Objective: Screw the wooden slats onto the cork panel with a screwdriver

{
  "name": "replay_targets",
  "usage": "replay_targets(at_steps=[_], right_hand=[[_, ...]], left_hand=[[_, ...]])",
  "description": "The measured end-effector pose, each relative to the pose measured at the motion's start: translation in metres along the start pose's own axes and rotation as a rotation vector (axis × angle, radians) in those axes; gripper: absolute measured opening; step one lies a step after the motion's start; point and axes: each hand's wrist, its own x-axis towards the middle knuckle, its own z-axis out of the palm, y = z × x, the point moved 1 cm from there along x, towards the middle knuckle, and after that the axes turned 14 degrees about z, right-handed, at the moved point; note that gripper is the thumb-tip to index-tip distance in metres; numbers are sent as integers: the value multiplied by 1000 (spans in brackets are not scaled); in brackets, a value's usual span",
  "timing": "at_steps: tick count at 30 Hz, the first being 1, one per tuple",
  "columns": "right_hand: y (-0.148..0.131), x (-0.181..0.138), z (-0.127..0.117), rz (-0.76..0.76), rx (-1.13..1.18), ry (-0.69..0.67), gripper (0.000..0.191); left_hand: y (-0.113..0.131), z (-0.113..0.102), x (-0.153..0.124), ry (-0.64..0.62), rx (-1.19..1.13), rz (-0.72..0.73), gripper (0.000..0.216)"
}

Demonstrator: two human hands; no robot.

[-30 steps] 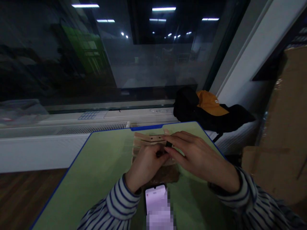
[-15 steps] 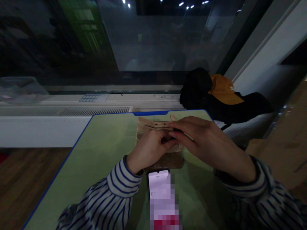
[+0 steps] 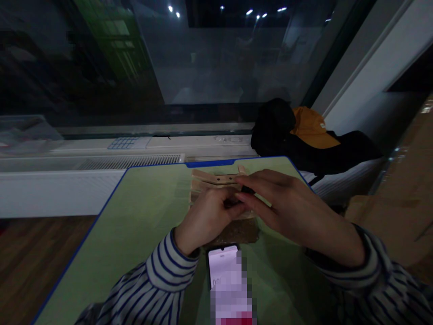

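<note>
Both hands meet over a light wooden piece (image 3: 225, 179) with two dark holes and raised ends, at the far part of the table. My left hand (image 3: 209, 214) is closed at its near side, thumb and fingers pressed together; what they grip is hidden. My right hand (image 3: 279, 196) pinches with thumb and forefinger at the wood's right end, by a small dark thing too dim to name. More pale wood shows under the hands. A brown slab (image 3: 241, 231) lies just in front, partly covered by the left hand.
A phone (image 3: 225, 271) with a lit screen lies nearest me on the green table (image 3: 145, 216), which has a blue edge. Behind are a window sill and a radiator (image 3: 131, 161). Black cloth and an orange cap (image 3: 313, 127) sit at the back right, near a cardboard box (image 3: 382, 225).
The view has shifted slightly, so the scene sits a little lower and to the left. Both hands keep nearly the same pose over the wood.
</note>
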Motion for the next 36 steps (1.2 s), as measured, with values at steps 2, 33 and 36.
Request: replay_targets(at_steps=[2, 33, 36], right_hand=[[0, 0, 0, -9, 7, -5, 27], [2, -5, -1, 22, 72, -49, 20], [1, -5, 0, 42, 38, -47, 16]], left_hand=[[0, -1, -1, -23, -4, 0, 17], [-2, -1, -1, -78, -52, 56, 17], [-3, -2, 0, -101, -34, 52, 22]])
